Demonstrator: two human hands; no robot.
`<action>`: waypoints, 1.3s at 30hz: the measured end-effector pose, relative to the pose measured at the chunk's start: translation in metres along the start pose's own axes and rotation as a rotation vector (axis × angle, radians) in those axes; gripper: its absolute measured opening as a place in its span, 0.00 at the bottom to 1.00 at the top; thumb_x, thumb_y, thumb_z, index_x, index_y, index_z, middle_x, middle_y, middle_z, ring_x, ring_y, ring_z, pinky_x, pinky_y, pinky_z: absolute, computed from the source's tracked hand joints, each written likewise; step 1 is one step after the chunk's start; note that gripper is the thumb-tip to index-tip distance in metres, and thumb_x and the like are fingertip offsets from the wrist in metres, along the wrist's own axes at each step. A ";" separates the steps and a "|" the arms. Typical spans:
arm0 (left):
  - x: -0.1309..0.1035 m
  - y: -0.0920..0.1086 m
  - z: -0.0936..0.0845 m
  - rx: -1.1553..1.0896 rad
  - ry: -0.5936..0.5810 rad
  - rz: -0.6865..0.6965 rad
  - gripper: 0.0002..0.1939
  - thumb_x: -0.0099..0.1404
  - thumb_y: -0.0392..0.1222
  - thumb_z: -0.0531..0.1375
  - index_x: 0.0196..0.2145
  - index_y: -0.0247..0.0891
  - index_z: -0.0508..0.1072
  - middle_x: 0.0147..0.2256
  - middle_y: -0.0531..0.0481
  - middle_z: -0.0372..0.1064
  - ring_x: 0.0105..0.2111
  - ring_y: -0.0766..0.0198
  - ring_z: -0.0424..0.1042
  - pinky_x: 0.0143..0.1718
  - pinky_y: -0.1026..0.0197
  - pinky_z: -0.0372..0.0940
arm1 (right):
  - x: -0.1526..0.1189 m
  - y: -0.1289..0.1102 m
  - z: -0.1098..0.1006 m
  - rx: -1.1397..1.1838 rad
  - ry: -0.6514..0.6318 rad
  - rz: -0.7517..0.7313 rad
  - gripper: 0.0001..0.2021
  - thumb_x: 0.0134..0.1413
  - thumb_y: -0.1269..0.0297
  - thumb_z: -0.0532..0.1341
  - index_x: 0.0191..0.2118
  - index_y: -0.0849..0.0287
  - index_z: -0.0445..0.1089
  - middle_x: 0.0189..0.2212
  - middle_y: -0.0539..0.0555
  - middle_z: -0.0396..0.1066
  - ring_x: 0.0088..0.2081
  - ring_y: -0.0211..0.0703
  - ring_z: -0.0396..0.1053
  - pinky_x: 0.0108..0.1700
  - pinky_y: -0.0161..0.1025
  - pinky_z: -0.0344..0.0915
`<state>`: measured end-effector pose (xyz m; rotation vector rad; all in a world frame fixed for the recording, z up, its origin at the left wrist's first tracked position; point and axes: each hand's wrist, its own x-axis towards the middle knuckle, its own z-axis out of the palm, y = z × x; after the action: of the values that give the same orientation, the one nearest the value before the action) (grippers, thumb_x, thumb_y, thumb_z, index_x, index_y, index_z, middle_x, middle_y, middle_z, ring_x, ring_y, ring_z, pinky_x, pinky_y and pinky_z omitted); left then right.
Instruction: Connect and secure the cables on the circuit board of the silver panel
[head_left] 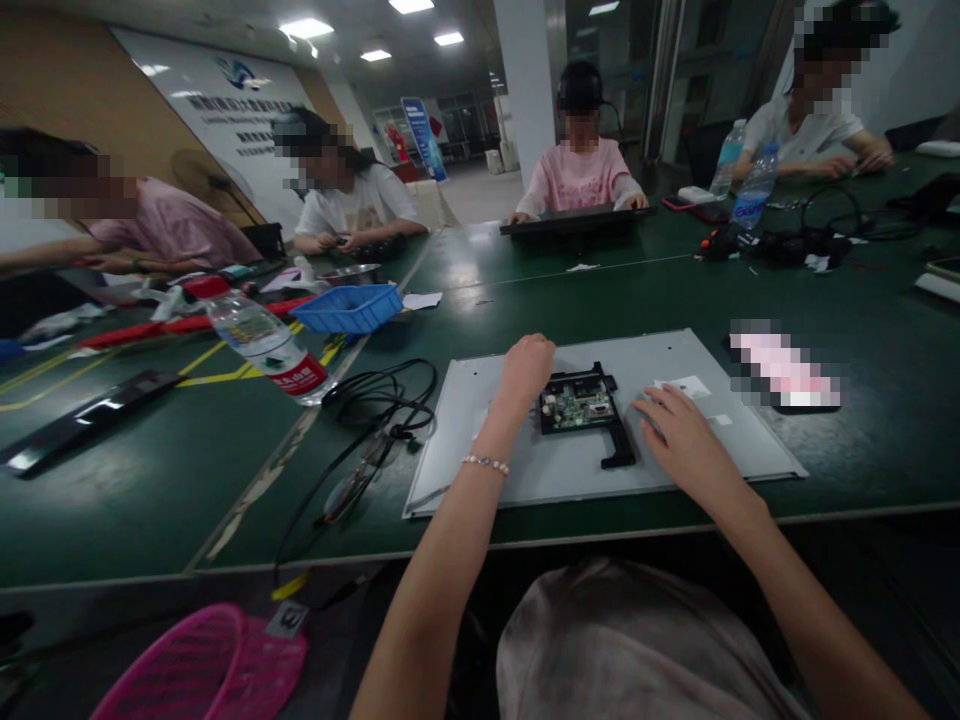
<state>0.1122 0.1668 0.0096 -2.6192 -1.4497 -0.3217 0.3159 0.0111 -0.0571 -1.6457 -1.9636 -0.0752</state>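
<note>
A flat grey metal panel point(495, 470) lies on the green table in front of me. On its middle rests a green circuit board point(574, 409) set in a black plastic bracket point(619, 446), one arm of which reaches toward me. My left hand point(528, 366) is at the bracket's far left corner, its fingers curled closed; whatever they may hold is hidden behind the hand. My right hand point(681, 432) lies on the panel to the right of the bracket, fingers apart and holding nothing. Pale labels point(691, 386) show on the panel beyond the right hand.
Left of the panel are tangled black cables point(390, 385), glasses point(352, 485), a tilted water bottle point(262, 345) and a blue tray point(349, 308). A phone point(806, 406) lies at right. Below the table edge is a pink basket point(232, 660). Several people sit around the table.
</note>
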 end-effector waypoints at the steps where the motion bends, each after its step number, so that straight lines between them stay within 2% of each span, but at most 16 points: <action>1: 0.000 -0.001 0.002 -0.003 -0.008 -0.003 0.14 0.66 0.32 0.52 0.40 0.34 0.77 0.41 0.40 0.73 0.45 0.58 0.70 0.47 0.60 0.63 | 0.000 0.000 0.000 -0.003 -0.002 -0.002 0.17 0.60 0.67 0.50 0.51 0.61 0.70 0.54 0.63 0.66 0.61 0.57 0.56 0.61 0.57 0.58; 6: 0.000 -0.005 0.010 -0.029 -0.023 -0.026 0.13 0.66 0.35 0.53 0.41 0.36 0.78 0.42 0.42 0.74 0.45 0.58 0.71 0.48 0.59 0.64 | 0.000 0.002 0.002 -0.012 -0.003 -0.005 0.18 0.60 0.66 0.50 0.50 0.61 0.70 0.54 0.63 0.67 0.60 0.57 0.56 0.60 0.57 0.59; 11: -0.001 -0.010 0.008 -0.065 -0.001 -0.060 0.14 0.65 0.34 0.53 0.42 0.39 0.78 0.43 0.45 0.75 0.45 0.59 0.71 0.49 0.60 0.63 | 0.000 0.004 0.004 0.001 0.013 -0.009 0.18 0.60 0.66 0.50 0.50 0.60 0.70 0.54 0.62 0.66 0.61 0.57 0.57 0.59 0.58 0.59; 20: -0.004 -0.018 0.008 -0.117 0.042 -0.075 0.15 0.63 0.33 0.53 0.42 0.38 0.77 0.44 0.46 0.75 0.45 0.58 0.72 0.49 0.60 0.64 | -0.001 0.002 0.001 0.008 0.004 0.012 0.18 0.60 0.65 0.50 0.50 0.62 0.71 0.55 0.63 0.66 0.61 0.56 0.56 0.60 0.56 0.59; 26: -0.007 -0.017 0.006 -0.140 0.056 -0.067 0.13 0.66 0.37 0.53 0.40 0.37 0.77 0.41 0.44 0.75 0.43 0.58 0.72 0.48 0.61 0.64 | 0.001 0.002 0.001 0.050 0.006 0.008 0.18 0.60 0.66 0.50 0.51 0.63 0.70 0.55 0.62 0.67 0.62 0.54 0.57 0.61 0.53 0.58; 32: -0.009 -0.016 0.003 -0.115 0.021 -0.078 0.13 0.66 0.40 0.53 0.39 0.36 0.77 0.40 0.43 0.75 0.41 0.59 0.72 0.46 0.62 0.64 | 0.000 -0.001 0.001 0.044 -0.077 -0.003 0.21 0.62 0.61 0.50 0.55 0.64 0.66 0.56 0.63 0.66 0.61 0.54 0.59 0.62 0.53 0.57; 36: -0.010 -0.015 0.003 -0.093 -0.009 -0.078 0.13 0.66 0.39 0.53 0.36 0.36 0.78 0.39 0.42 0.75 0.41 0.58 0.72 0.45 0.62 0.64 | 0.000 -0.003 -0.001 0.023 -0.071 0.055 0.24 0.62 0.59 0.49 0.60 0.64 0.61 0.58 0.65 0.64 0.61 0.55 0.59 0.60 0.54 0.58; 39: -0.010 -0.014 0.004 -0.084 -0.012 -0.079 0.13 0.66 0.39 0.53 0.36 0.36 0.78 0.39 0.42 0.75 0.41 0.58 0.73 0.44 0.61 0.64 | 0.000 -0.003 -0.002 0.015 -0.065 0.055 0.24 0.62 0.59 0.49 0.60 0.64 0.61 0.58 0.64 0.64 0.61 0.55 0.59 0.61 0.54 0.57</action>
<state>0.0953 0.1668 0.0038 -2.6377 -1.5795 -0.3849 0.3139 0.0090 -0.0544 -1.7114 -1.9607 0.0139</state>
